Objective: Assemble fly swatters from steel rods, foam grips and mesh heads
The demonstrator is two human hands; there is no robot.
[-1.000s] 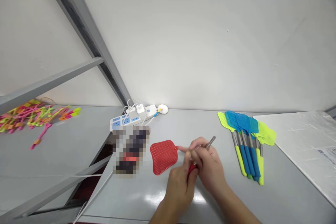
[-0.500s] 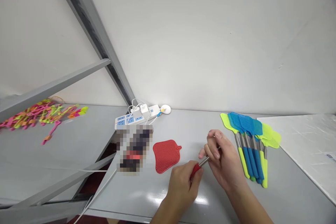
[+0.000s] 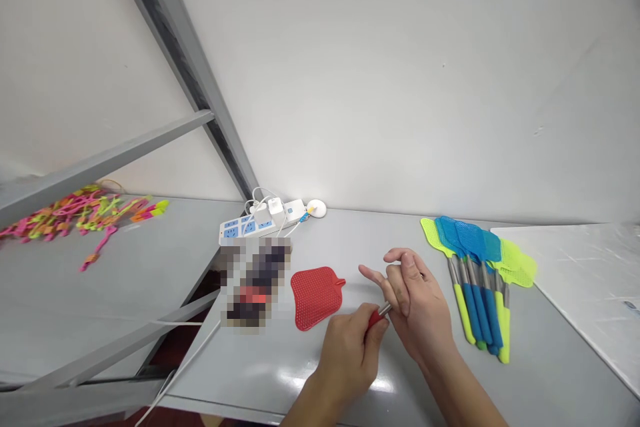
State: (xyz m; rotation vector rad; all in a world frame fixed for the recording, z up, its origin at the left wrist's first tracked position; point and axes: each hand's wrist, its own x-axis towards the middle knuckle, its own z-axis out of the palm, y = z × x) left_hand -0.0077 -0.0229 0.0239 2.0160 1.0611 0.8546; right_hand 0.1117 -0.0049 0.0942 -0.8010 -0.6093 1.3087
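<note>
My left hand is wrapped round the red handle of a fly swatter, its short metal rod poking out toward my right hand. Close beside the rod's end is my right hand, its middle fingers folded against the thumb while the little finger sticks out. A tiny dark spot shows by that thumb; what the fingers hold, if anything, is hidden. On the table, left of both hands, lies a red perforated swatter head with a short socket, apart from the handle.
Assembled blue and yellow-green fly swatters lie in a pile at the right, near a white plastic sheet. A power strip with plugs stands by the wall, behind a blurred-out object. Colourful small items cover part of the left table.
Less of the metal rod shows between my hands now. My right hand has turned, its fingers shifting and the little finger stretching left. The left hand keeps its grip on the handle.
</note>
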